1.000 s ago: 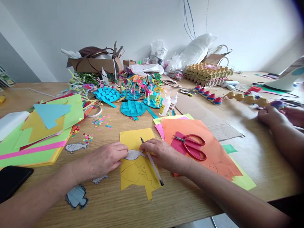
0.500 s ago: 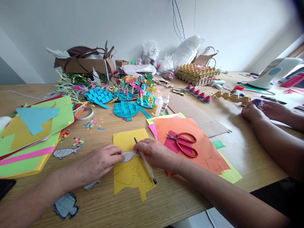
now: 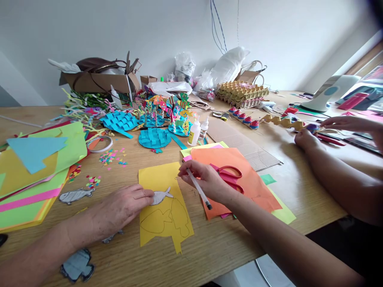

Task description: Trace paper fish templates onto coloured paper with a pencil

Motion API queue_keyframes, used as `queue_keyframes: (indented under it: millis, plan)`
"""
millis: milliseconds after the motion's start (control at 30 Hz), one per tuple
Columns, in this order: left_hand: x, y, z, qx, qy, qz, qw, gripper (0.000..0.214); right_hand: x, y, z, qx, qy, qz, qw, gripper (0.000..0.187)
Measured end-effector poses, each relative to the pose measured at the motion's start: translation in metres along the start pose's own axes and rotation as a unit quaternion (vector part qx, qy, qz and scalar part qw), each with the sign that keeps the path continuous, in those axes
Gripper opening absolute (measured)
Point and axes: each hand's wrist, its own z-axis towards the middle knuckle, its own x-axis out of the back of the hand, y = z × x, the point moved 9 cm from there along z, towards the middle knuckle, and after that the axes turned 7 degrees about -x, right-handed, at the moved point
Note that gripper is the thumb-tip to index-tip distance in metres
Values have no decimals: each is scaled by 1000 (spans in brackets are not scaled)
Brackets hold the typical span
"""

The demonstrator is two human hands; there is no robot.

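Note:
My left hand (image 3: 125, 205) presses a small grey paper fish template (image 3: 161, 195) flat on a yellow sheet (image 3: 161, 179) that bears pencilled fish outlines. My right hand (image 3: 206, 181) is closed round a white pen (image 3: 199, 188) and hovers just right of the yellow sheet, lifted off the fish. Red-handled scissors (image 3: 229, 175) lie on an orange sheet (image 3: 254, 185) right behind that hand.
Stacked coloured paper (image 3: 36, 167) lies at left, with grey fish cut-outs (image 3: 73, 195) near it. Blue woven paper discs (image 3: 154, 137), glue bottles (image 3: 195, 132), a cardboard box (image 3: 95, 81) and egg trays (image 3: 241, 91) crowd the back. Another person's hands (image 3: 308, 137) work at right.
My right hand has lifted the pen off the fish template and drawn it to the right, over the edge of the orange sheet. The camera has swung a little to the right.

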Motion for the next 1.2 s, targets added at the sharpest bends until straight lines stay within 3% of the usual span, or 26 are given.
queue_keyframes:
  millis: [167,433,633,967,1200]
  plan:
    - [0,1,0,-4,-8,2,1000,39,5,6,-3,-2,22,-15,1000,6]
    - [-1,-3,-2,14,-10,-14,1000,37,-19,-1,-10,27,-50,-119,991,16]
    - [0,-1,-2,6,5,-2,1000,35,-21,-2,-18,46,-75,-168,982,10]
    - [-4,1,-2,2,-11,8,1000,41,-48,-24,-43,168,-109,-334,921,22]
    - [-4,1,-4,-4,6,20,1000,40,-40,-3,-24,64,-65,-266,960,14]
